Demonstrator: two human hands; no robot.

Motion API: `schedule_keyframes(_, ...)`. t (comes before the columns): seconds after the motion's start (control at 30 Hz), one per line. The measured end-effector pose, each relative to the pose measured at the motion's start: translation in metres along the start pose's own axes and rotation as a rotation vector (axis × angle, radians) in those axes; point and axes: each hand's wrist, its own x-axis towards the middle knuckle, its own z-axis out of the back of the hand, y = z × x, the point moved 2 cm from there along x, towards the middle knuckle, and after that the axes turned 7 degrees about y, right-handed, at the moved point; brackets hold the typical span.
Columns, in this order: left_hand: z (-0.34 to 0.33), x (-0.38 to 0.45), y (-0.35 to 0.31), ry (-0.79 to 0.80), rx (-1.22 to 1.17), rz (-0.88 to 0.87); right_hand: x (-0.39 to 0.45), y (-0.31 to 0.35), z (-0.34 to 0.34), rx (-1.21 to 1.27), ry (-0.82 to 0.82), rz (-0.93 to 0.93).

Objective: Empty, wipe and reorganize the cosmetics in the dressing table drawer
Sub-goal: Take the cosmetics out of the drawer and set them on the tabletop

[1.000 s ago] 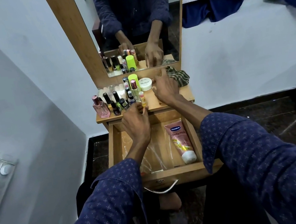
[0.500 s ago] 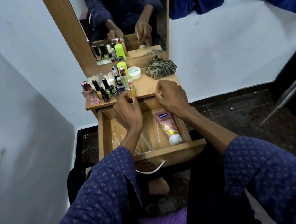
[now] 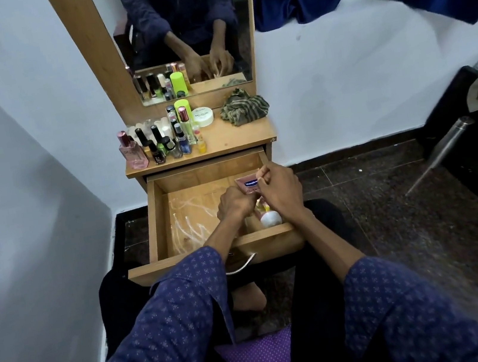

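- Right hand (image 3: 280,193) hovered with curled fingers over the pink tube (image 3: 251,185); whether it gripped anything, I could not tell.
- Left hand (image 3: 235,205) beside it, fingers curled; its hold was unclear too.
- The tube lay at the open drawer's (image 3: 156,219) right side.
- Bottles (image 3: 162,142) stood above on the tabletop (image 3: 234,140).

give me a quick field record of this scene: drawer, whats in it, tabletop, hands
drawer: pulled open, clear plastic liner on its floor
in drawer: pink tube, white cap toward the person
tabletop: bottles clustered left, white jar, striped cloth at right
left hand: over the tube, fingers curled
right hand: over the tube; grip hidden
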Motion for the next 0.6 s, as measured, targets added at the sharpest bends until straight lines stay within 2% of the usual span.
schedule_keyframes(0.23,0.001,0.005,0.002,0.077,-0.138,0.046,0.001,-0.005,0.002,0.042,0.018,-0.017)
schedule_keyframes(0.37,0.008,0.001,-0.004,0.073,-0.115,0.040,0.003,-0.011,0.003,0.206,0.025,-0.054)
schedule_keyframes(0.47,0.020,-0.005,-0.005,-0.026,-0.076,-0.027,0.004,-0.010,0.005,0.346,-0.008,-0.031)
schedule_keyframes(0.6,0.045,-0.026,-0.012,-0.306,-0.083,-0.191,0.005,-0.002,0.006,0.430,0.010,0.074)
